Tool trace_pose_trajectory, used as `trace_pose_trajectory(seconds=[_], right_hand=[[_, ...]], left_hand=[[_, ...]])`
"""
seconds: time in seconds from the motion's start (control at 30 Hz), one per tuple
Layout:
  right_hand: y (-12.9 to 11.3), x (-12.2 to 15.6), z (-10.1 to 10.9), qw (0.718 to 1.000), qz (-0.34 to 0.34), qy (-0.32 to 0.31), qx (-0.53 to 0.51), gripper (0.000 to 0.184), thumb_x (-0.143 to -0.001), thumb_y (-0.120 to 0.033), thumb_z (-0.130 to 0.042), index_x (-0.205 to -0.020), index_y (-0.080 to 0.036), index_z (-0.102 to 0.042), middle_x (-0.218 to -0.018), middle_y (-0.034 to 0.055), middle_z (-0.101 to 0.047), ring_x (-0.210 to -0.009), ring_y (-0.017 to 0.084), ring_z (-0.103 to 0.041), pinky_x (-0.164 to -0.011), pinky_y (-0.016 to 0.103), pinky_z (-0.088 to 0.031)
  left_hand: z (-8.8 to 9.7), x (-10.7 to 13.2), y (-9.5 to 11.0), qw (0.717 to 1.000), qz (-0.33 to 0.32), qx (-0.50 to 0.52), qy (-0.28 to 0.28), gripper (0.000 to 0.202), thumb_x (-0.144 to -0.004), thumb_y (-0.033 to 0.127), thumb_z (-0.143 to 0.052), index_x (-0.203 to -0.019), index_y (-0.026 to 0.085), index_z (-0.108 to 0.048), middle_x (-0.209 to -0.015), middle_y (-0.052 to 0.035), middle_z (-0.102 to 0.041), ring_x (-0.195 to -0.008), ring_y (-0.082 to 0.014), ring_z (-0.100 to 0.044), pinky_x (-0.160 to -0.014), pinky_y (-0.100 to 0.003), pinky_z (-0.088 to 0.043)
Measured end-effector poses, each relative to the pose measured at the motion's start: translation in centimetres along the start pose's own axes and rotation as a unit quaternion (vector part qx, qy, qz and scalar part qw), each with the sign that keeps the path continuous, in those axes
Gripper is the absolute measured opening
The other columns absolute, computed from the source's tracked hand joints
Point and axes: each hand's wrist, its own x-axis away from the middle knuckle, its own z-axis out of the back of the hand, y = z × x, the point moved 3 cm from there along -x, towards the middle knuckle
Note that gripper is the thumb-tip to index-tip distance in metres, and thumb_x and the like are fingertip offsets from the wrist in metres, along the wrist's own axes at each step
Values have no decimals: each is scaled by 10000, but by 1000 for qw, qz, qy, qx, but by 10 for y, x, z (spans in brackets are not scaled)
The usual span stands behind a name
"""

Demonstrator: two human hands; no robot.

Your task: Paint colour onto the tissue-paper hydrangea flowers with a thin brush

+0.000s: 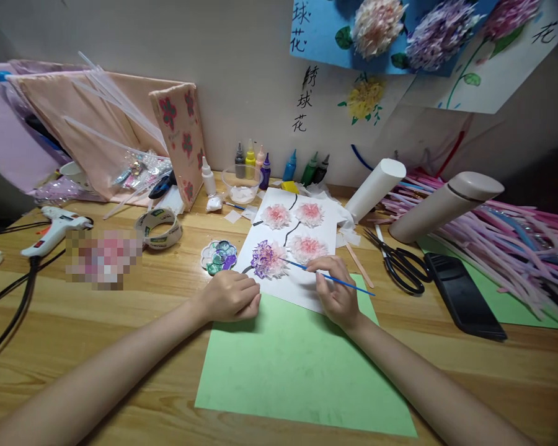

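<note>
1. At the table's [97, 322] far left, a glue gun [56, 228] lies on its side with its cable trailing off. Next come a blurred-out patch and a tape roll [159, 227]; I can't read its green label.
2. The paint palette [219, 256] sits just left of the white sheet [302, 288], close beyond the left hand.
3. Left hand [232, 296]: fingers curled into a loose fist, and I see nothing in it. It rests where the white sheet's lower-left edge meets the green paper [297, 365].
4. The purple flower [266, 259] is the lower-left of four fringed blooms on the sheet. It lies between the two hands and slightly beyond them.
5. Brush [348, 284]: thin blue handle, long axis running upper left to lower right. The tip touches the purple flower's right side and the tail points toward the scissors [400, 263]. The flower lies left of and beyond the working hand; the idle hand is about equally near.
6. Right hand [337, 291]: fingertips pinched closed on the brush mid-handle, heel at the sheet's lower edge.
7. Further right, a black case [462, 294] lies flat. A white tube [376, 186] and a beige cylinder [441, 204] lie tilted, beside a heap of pink straws [506, 235].
8. Writing: 绣球花 [304, 99] is brushed vertically on the wall above the paint bottles [265, 167]. I also read 球花 at the blue poster's [320, 31] left edge. No bottle brand is legible.
</note>
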Motion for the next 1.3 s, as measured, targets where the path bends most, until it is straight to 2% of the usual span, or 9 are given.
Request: trace_pose_trajectory(seconds=[0.17,0.3,0.47,0.6,0.8,0.97,1.03,1.2,1.3], right_hand=[[0,1,-1,1000,13,-8,0,173,-895,-139,-429,-904,-245,-566,-816,39,-641,-786,222,-584,-722,385,-457],[1,1,3,999,4,40,-3,180,-892,-140,-433,-901,-246,-578,-809,39,-639,-806,225,-578,-730,384,-454],[-1,1,-1,1000,11,-14,-14,174,-892,-159,-440,-906,-250,-589,-819,39,-657,-799,227,-596,-729,386,-465],[1,1,3,999,-10,40,-7,179,-898,-150,-433,-902,-245,-584,-818,40,-647,-811,225,-586,-740,386,-462],[-5,0,-3,997,46,-52,-35,195,-890,-128,-432,-935,-251,-577,-830,40,-665,-793,221,-594,-716,383,-473],[0,0,-1,1000,-7,-7,-8,181,-891,-154,-439,-906,-250,-592,-826,39,-663,-801,224,-593,-725,381,-467],[0,1,0,1000,2,-4,-17,184,-885,-151,-440,-912,-251,-592,-828,38,-666,-796,224,-600,-727,385,-472],[-5,2,-2,996,59,-48,-39,204,-870,-127,-444,-941,-255,-585,-825,37,-673,-785,222,-604,-706,386,-480],[-3,1,-2,999,31,-28,-19,190,-881,-131,-440,-923,-248,-584,-822,40,-661,-797,222,-594,-716,385,-477]], left_hand=[[0,0,0,1000,0,1,2,288,-862,144,-412,-619,172,-565,-556,2,-626,-488,-123,-583,-451,-226,-423],[0,0,0,1000,0,-2,1,288,-866,147,-410,-625,173,-566,-558,0,-621,-484,-125,-577,-447,-228,-417],[0,0,1,1000,-3,-7,-2,288,-869,147,-406,-626,176,-559,-557,-2,-612,-475,-119,-559,-451,-224,-419],[0,0,0,1000,-2,-6,-4,278,-865,144,-412,-633,174,-562,-557,1,-610,-481,-118,-563,-458,-219,-421],[0,0,0,1000,-2,-8,2,292,-864,146,-410,-621,176,-568,-547,1,-606,-469,-124,-556,-437,-234,-409],[0,0,1,1000,-2,-19,-1,282,-863,149,-409,-645,177,-587,-553,3,-604,-475,-118,-548,-445,-226,-424],[0,0,1,1000,-2,-20,-3,285,-864,150,-407,-645,176,-588,-553,4,-604,-475,-117,-549,-449,-225,-427],[1,0,0,1000,-1,-15,-3,295,-871,153,-406,-632,177,-577,-546,7,-605,-472,-112,-553,-457,-219,-416],[1,0,1,1000,-2,-10,0,290,-868,149,-409,-631,174,-574,-546,5,-609,-472,-117,-558,-456,-222,-406]])
